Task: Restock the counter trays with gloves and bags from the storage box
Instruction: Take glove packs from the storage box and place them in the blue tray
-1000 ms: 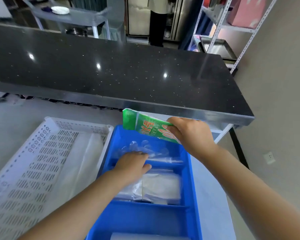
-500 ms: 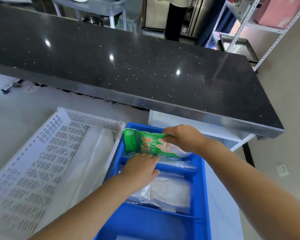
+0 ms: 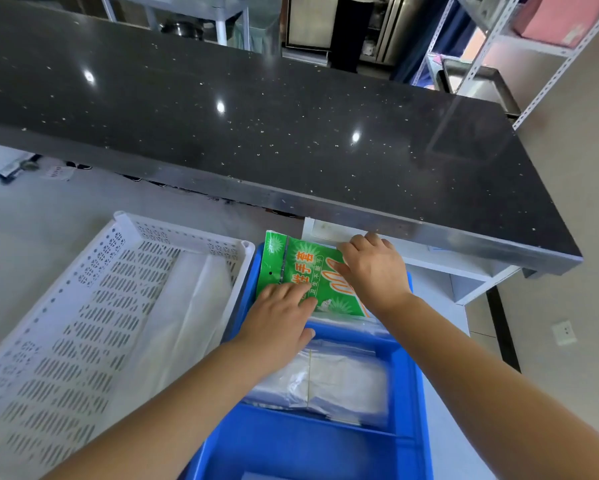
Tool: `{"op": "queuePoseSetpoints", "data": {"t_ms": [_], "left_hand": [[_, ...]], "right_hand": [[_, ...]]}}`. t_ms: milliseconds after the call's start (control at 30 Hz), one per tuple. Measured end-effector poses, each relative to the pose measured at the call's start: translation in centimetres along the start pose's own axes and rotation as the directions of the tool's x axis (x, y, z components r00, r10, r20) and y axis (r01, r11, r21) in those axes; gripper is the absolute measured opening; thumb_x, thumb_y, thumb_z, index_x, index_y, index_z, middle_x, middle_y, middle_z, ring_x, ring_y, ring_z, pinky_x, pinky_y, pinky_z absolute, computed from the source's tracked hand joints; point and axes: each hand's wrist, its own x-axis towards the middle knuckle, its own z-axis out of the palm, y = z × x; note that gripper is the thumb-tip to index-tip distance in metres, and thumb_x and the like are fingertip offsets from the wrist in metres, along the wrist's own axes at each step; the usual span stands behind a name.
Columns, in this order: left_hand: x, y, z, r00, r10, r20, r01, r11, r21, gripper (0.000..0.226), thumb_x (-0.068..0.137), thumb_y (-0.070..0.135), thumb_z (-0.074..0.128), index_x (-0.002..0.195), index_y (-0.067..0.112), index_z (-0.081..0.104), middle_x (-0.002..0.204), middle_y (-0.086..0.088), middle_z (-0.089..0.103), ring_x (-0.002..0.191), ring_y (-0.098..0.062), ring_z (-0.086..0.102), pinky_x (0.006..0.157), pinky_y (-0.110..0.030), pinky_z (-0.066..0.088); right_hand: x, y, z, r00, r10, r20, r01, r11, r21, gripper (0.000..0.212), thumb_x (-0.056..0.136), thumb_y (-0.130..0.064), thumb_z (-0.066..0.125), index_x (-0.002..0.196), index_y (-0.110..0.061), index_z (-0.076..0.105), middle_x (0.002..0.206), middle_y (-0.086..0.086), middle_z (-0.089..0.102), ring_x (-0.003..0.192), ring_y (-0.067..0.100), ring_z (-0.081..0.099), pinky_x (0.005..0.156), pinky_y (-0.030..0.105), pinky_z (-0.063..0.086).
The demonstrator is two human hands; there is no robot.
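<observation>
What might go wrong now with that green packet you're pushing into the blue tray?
1. The green glove packet looks too big for the far compartment of the blue tray. Its far corner seems to poke over the rim, so it might spring up or slide out once the left hand and right hand lift off.
2. Clear bags lie under it, and pressing down may crumple or bunch them.
</observation>
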Motion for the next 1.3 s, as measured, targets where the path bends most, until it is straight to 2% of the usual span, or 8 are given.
{"op": "queuePoseSetpoints", "data": {"t_ms": [167,400,533,800,967,1133,1200,1300], "left_hand": [[-0.7,-0.6,0.0,0.999,0.026,0.033,-0.026,1.0,-0.004,0.056,0.091,0.043,0.044,0.14,0.018,0.033,0.154,-0.003,0.023,0.139,-0.023,0.02,0.114,-0.041,0.014],[-2.9,-2.4,-2.7,0.986,0.146,-0.078,-0.147,0.989,-0.005,0.042,0.088,0.034,0.05,0.125,0.016,0.054,0.128,-0.001,0.058,0.12,-0.024,0.046,0.105,-0.035,0.03],[-5.6,-4.0,-5.4,0.991,0.07,-0.111,-0.068,0.997,0.023,0.035,0.089,0.035,0.048,0.118,0.017,0.057,0.113,0.0,0.062,0.113,-0.023,0.049,0.102,-0.034,0.031],[-15.8,-6.0,-7.9,0.959,-0.228,-0.169,0.224,0.974,-0.044,0.025,0.089,0.029,0.042,0.101,0.016,0.059,0.102,0.003,0.064,0.102,-0.021,0.054,0.09,-0.033,0.037],[-24.5,-5.8,-7.0,0.856,-0.467,-0.224,0.449,0.884,-0.129,0.025,0.089,0.03,0.049,0.104,0.016,0.063,0.102,-0.001,0.067,0.098,-0.024,0.058,0.08,-0.031,0.039],[-33.7,-5.4,-6.6,0.731,-0.66,-0.172,0.638,0.751,-0.17,0.022,0.088,0.026,0.047,0.099,0.018,0.064,0.093,-0.003,0.067,0.092,-0.023,0.058,0.077,-0.035,0.046],[-37.7,-5.4,-6.5,0.655,-0.732,-0.187,0.706,0.682,-0.193,0.018,0.087,0.026,0.05,0.095,0.02,0.065,0.087,-0.004,0.066,0.088,-0.025,0.059,0.072,-0.036,0.047],[-43.3,-6.1,-6.2,0.531,-0.83,-0.171,0.796,0.558,-0.236,0.021,0.084,0.03,0.051,0.092,0.018,0.066,0.094,-0.007,0.069,0.094,-0.03,0.06,0.078,-0.038,0.049]], "right_hand": [[-1.2,-1.2,-0.8,0.998,0.053,-0.013,-0.054,0.997,-0.063,0.028,0.065,-0.011,0.079,0.09,-0.008,0.069,0.079,0.007,0.068,0.071,0.03,0.06,0.06,0.034,0.049],[-4.7,-4.8,-2.8,0.994,0.108,-0.011,-0.109,0.993,-0.041,0.031,0.056,0.001,0.077,0.084,-0.011,0.071,0.069,0.006,0.067,0.062,0.03,0.061,0.053,0.033,0.05],[-5.7,-7.7,-4.9,0.995,0.088,0.051,-0.086,0.996,-0.039,0.026,0.051,0.003,0.077,0.071,-0.012,0.07,0.06,0.005,0.064,0.056,0.029,0.06,0.046,0.028,0.047],[-6.7,-15.5,-7.5,0.976,-0.206,0.067,0.206,0.979,0.008,0.028,0.039,-0.001,0.077,0.056,-0.017,0.062,0.051,0.002,0.056,0.047,0.024,0.054,0.04,0.022,0.038],[-8.1,-21.2,-8.0,0.91,-0.414,0.029,0.407,0.903,0.141,0.027,0.046,-0.003,0.077,0.065,-0.016,0.063,0.058,0.002,0.058,0.052,0.027,0.056,0.042,0.025,0.041],[-9.1,-28.2,-9.6,0.842,-0.54,-0.027,0.535,0.824,0.187,0.032,0.037,-0.002,0.08,0.061,-0.019,0.067,0.052,-0.002,0.058,0.047,0.019,0.055,0.039,0.019,0.038],[-9.4,-31.4,-10.2,0.797,-0.6,-0.075,0.6,0.771,0.211,0.03,0.039,-0.001,0.079,0.061,-0.018,0.068,0.053,-0.001,0.06,0.047,0.02,0.056,0.04,0.019,0.038],[-9.9,-36.2,-11.0,0.738,-0.667,-0.097,0.669,0.708,0.225,0.027,0.045,0.0,0.077,0.064,-0.017,0.069,0.054,0.0,0.061,0.048,0.021,0.056,0.041,0.021,0.041]]}}
